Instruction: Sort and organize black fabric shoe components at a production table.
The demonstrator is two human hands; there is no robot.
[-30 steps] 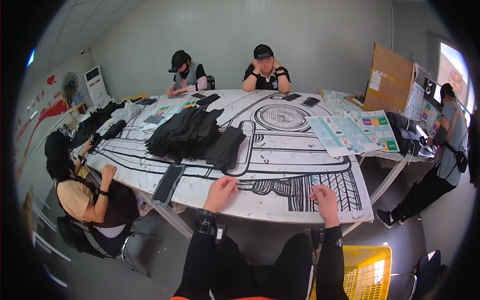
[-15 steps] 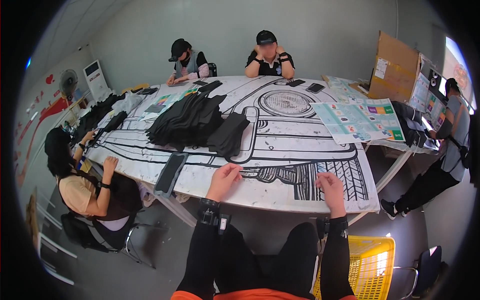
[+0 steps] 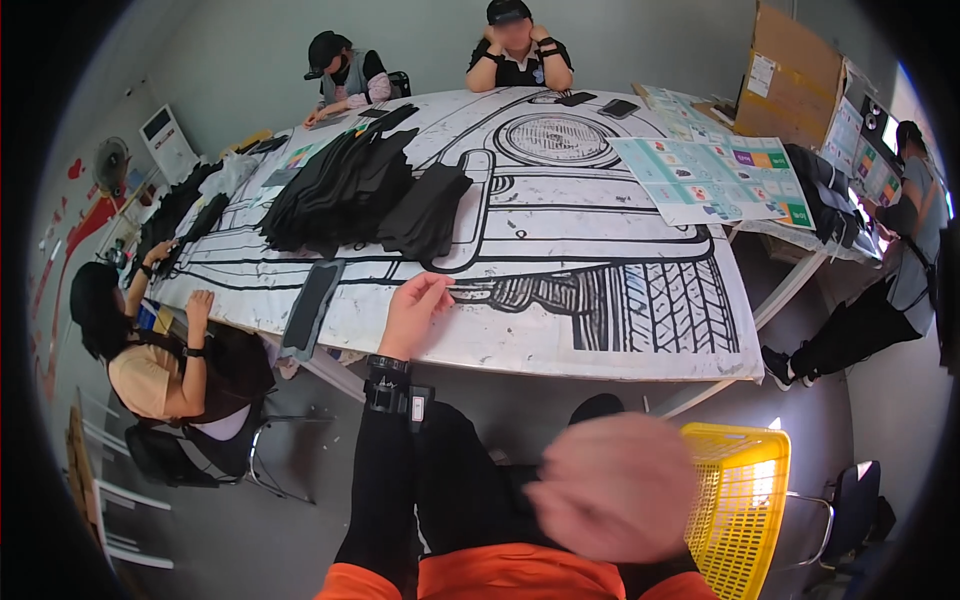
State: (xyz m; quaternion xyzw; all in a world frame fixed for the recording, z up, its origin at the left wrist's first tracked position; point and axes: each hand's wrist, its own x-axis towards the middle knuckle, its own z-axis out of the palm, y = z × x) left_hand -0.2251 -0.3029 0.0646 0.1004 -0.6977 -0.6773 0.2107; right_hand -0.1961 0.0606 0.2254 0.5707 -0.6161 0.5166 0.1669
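My left hand (image 3: 418,312) hovers over the near edge of the table, thumb and fingers pinched together; whatever is between them, if anything, is too small to make out. Close to my body, above my lap, my right hand (image 3: 615,485) is smeared by motion, so its fingers cannot be read. Beyond my left hand lies a thick stack of black, sock-like fabric pieces (image 3: 335,190), with a smaller bunch (image 3: 425,212) of the same beside it. A dark flat pad with a grey border (image 3: 312,308) hangs over the near table edge, left of my left hand.
A line-drawn cloth covers the table (image 3: 480,345). Printed sheets (image 3: 715,180) and a cardboard box (image 3: 790,85) are at the right. A yellow basket (image 3: 775,500) stands by my right side. Two people sit across, one sits at left, and another stands at right.
My right hand has drawn back from over the table toward my body and blurred. My left hand stays pinched above the table edge. The whole view has tilted down slightly.
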